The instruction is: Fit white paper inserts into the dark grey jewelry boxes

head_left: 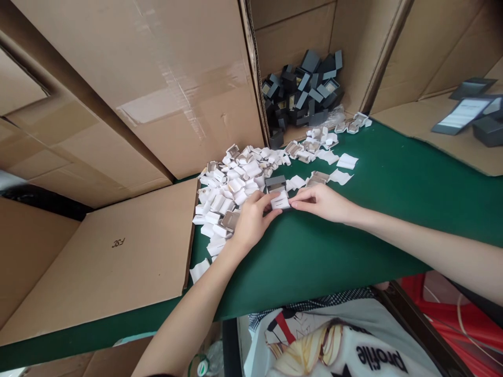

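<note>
A small dark-grey box point(275, 182) stands with its lid raised, and a white folded paper insert point(280, 201) sits in its front part. My left hand point(253, 217) grips the box from the left, its thumb at the near edge and its fingers over the insert. From the right, my right hand point(320, 203) pinches at the insert's right edge, fingers closed together; whether it grips paper or box there is too small to tell. Just beyond and left of my hands lies a heap of white folded inserts point(245, 170).
A cardboard carton point(294, 15) at the back holds many dark boxes point(310, 86). Tall cartons point(188, 68) and a cardboard flap point(118, 272) border the green table point(314, 262) on the left. At right, more dark boxes point(463, 115) lie on cardboard.
</note>
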Tool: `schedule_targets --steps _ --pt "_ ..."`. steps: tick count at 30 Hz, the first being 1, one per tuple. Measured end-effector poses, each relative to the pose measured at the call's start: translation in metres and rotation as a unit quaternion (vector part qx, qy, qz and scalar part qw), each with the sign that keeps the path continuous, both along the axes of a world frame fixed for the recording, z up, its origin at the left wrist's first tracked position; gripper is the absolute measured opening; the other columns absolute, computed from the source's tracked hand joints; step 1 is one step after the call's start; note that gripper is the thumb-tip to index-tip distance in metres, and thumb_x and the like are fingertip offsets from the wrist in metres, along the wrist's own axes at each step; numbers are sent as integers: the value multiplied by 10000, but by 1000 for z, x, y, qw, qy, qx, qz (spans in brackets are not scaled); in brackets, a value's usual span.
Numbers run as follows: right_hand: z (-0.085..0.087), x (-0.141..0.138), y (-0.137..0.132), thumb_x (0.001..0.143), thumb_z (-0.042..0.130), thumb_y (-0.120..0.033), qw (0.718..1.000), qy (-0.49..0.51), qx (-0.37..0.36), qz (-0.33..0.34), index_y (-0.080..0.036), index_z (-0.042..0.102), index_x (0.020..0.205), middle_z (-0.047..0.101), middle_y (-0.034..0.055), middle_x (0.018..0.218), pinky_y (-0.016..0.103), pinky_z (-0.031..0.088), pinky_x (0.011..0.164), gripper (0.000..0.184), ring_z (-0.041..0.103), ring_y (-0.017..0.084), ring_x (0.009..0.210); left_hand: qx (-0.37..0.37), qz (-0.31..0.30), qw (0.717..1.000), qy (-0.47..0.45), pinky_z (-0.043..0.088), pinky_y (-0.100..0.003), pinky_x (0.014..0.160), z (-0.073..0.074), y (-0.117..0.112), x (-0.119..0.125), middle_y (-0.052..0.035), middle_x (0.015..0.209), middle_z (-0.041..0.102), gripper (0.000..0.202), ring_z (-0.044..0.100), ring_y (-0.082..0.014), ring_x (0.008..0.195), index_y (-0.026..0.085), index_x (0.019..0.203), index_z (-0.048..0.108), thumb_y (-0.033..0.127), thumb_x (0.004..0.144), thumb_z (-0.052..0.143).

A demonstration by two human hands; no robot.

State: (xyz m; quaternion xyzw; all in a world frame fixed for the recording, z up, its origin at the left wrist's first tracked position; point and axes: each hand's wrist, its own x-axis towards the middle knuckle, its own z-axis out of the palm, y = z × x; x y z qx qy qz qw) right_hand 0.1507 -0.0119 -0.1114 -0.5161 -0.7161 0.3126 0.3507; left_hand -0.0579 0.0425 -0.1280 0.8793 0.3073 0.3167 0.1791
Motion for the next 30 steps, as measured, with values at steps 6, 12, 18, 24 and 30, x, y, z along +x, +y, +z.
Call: schedule_targets --steps 6,12,18,24,30 --pt "-4 -6 -3 858 576 -281 980 -87 171 -50 -161 722 798 619 45 748 303 424 642 198 547 152 672 11 -1 1000 9 524 -283 745 1 0 -1 -27 893 538 327 580 -117 741 207 1152 620 270 832 633" --pt "-8 -4 0 822 624 -308 981 -71 159 -82 -155 694 980 612 53 820 305 451 633 231 535 145 664 8 0 1000 3 524 -275 733 0 0 0 -27 887 538 321 579 -110 723 198 1142 626 263 828 638" --pt "-12 -6 4 811 598 -352 997 33 50 -45 -162 708 1049 652 64 819 326 475 643 324 563 164 688 3 4 1000 0 519 -266 736 -1 1 2 -23 886 542 329 579 -102 717 190 1137 624 268 819 651" --pt "-4 -7 5 740 677 -361 977 180 -85 -73 -136 722 1022 702 96 956 326 483 691 364 581 157 743 -1 12 1000 0 521 -266 739 0 -1 1 -18 889 556 339 575 -101 716 207 1149 595 254 818 651" --pt "-2 -9 5 784 626 -360 991 109 -30 -75 -134 734 921 710 86 856 329 464 670 286 595 177 728 -1 14 1000 5 512 -262 727 1 -2 4 -21 880 556 335 570 -105 714 202 1143 608 272 818 652"
